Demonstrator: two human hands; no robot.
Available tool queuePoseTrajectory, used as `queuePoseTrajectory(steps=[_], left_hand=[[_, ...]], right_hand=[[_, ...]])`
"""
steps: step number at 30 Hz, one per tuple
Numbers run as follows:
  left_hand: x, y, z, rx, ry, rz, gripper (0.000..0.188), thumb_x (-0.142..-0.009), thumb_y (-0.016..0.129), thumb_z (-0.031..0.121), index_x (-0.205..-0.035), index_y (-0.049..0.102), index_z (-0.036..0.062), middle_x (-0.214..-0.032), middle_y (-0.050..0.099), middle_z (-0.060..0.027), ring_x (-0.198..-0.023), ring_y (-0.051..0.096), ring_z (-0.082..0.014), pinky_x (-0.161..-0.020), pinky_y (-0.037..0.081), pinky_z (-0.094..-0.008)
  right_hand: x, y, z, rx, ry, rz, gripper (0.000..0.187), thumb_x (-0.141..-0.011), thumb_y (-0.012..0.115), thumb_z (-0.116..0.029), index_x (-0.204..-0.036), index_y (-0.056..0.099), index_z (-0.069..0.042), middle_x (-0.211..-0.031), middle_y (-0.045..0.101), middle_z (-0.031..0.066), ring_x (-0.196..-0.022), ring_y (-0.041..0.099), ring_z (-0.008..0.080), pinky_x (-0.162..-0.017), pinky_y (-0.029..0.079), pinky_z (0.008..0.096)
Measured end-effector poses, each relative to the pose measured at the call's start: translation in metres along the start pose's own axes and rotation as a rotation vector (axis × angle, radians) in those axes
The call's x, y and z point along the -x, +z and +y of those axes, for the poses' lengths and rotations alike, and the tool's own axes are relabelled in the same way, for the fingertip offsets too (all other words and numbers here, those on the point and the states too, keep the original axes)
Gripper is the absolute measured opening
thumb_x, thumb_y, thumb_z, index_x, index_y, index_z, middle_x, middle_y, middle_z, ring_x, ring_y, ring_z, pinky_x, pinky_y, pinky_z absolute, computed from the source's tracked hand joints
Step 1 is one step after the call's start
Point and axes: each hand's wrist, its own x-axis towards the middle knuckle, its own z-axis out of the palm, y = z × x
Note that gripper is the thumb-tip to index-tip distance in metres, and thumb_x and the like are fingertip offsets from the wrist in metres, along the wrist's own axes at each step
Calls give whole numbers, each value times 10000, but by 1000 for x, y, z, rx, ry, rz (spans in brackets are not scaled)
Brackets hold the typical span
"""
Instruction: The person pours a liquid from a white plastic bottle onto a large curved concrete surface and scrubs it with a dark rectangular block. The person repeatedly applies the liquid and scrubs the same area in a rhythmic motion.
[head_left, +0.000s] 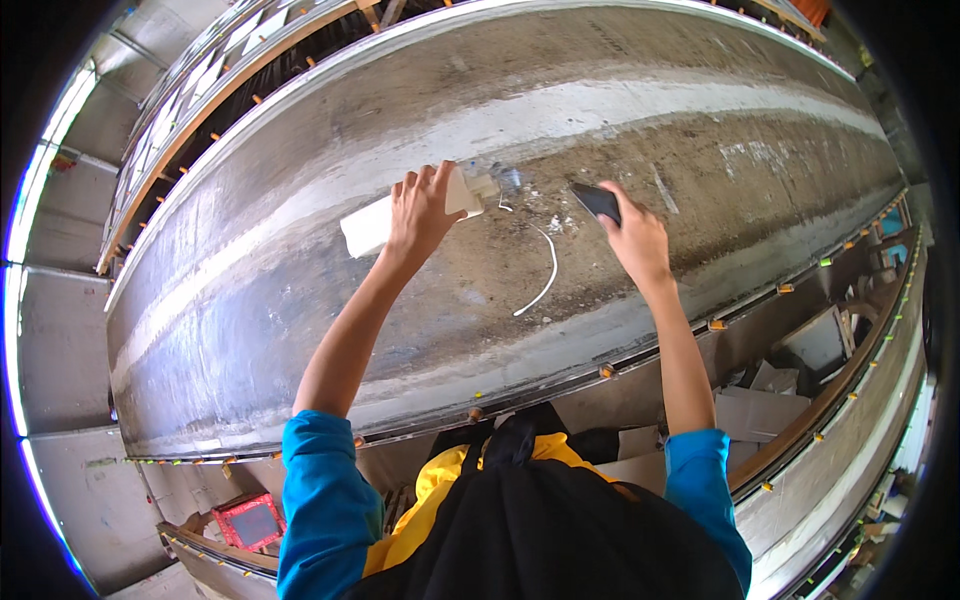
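My left hand [420, 212] lies over a white rectangular slab [368, 230], its fingers and thumb gripping it from above against the long stained table [610, 275]. Beside the slab's right end is a small pale, partly see-through piece [485, 187], too blurred to name. My right hand [636, 236] is closed on a flat, black rectangular piece [598, 202], which is tilted and points toward the upper left. Whether it touches the tabletop I cannot tell. Between and below the two hands, a thin white curved strip [552, 270] rests on the table.
Small orange clamps [607, 371] line the table's near edge. Beyond the far edge stands a wooden-edged rack [190, 135]. To the right below are cardboard sheets [755, 422] and another long table [835, 470]. A red-framed screen [250, 522] lies at lower left.
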Motion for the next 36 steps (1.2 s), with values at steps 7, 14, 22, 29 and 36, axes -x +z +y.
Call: queuePoseTrajectory(steps=[7, 14, 22, 29, 36], left_hand=[[28, -29, -48, 361, -217, 111, 698, -613, 808, 307, -1182, 452, 114, -1052, 588, -163, -972, 577, -326, -827, 461, -431], [84, -65, -105, 609, -342, 208, 707, -615, 817, 297, -1178, 446, 82, -1033, 600, -181, -941, 598, -318, -781, 491, -421], [102, -98, -119, 779, -379, 317, 692, -617, 821, 267, -1170, 450, 78, -1029, 603, -169, -953, 598, -304, -795, 498, -407], [135, -99, -138, 827, -442, 410, 696, -620, 821, 239, -1181, 444, 75, -1057, 591, -149, -970, 586, -271, -817, 493, -394], [153, -89, -131, 770, -526, 503, 712, -622, 821, 247, -1196, 437, 73, -1091, 565, -141, -999, 564, -266, -846, 473, -397]], right_hand=[[-78, 100, -38, 259, -218, -48, 389, -837, 547, -90, -1208, 515, -202, -731, 651, 111, -642, 657, 254, -515, 516, 358], [36, 110, -106, 99, -712, -24, 449, -739, 614, 26, -1152, 539, -132, -768, 623, 93, -506, 515, 134, -387, 389, 226], [-91, 132, -103, 180, -239, -35, 285, -903, 496, -143, -1183, 529, -186, -586, 546, 18, -396, 410, 93, -320, 307, 199], [1, 180, -158, -129, -960, 148, 348, -867, 513, -63, -1188, 535, -196, -624, 543, 29, -400, 418, 97, -329, 325, 195], [-100, 137, -177, 11, -671, -378, 358, -821, 543, -12, -1141, 565, -172, -689, 623, 52, -445, 501, 123, -409, 413, 202]])
